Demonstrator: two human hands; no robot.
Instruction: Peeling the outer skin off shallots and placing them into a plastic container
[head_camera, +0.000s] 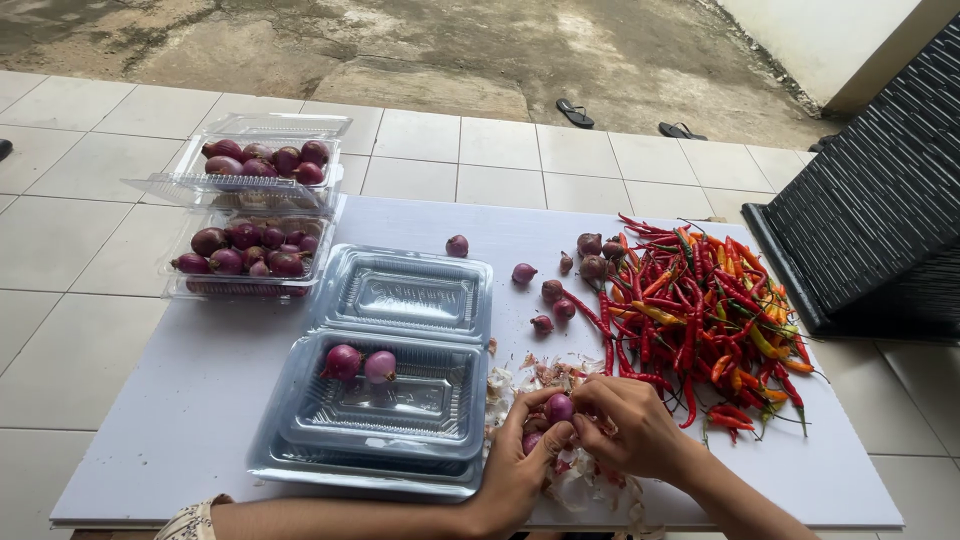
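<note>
Pinched between the fingertips of both hands, a small round purple shallot (559, 407) sits just above the white board's near edge, right of its middle. Left hand (522, 462) comes up from below and closes its thumb and forefinger on the bulb's lower left side; a second purple shallot (532, 441) shows tucked against its palm. Right hand (628, 425) curls over from the right, its fingers meeting the same bulb on its upper right side. Both hands are narrowly closed on it, so neither is nearer: the bulb lies in the gap where their fingertips meet. It looks nearly round, and its long axis cannot be told.

Directly left of the grip, close by, stands an open clear plastic clamshell box (395, 400), its tray toward the near edge and its lid hinged away; two peeled purple shallots (360, 365) rest in the tray's far left corner. Pale papery skins (520, 380) litter the board around the hands.

Farther off, loose unpeeled shallots (552, 292) lie at the middle, a heap of long red, orange and green chillies (700, 320) fills the right side, and filled clear boxes of shallots (250, 250) are stacked at the far left corner, with another (265, 160) just beyond on the tiled floor (70, 250).
</note>
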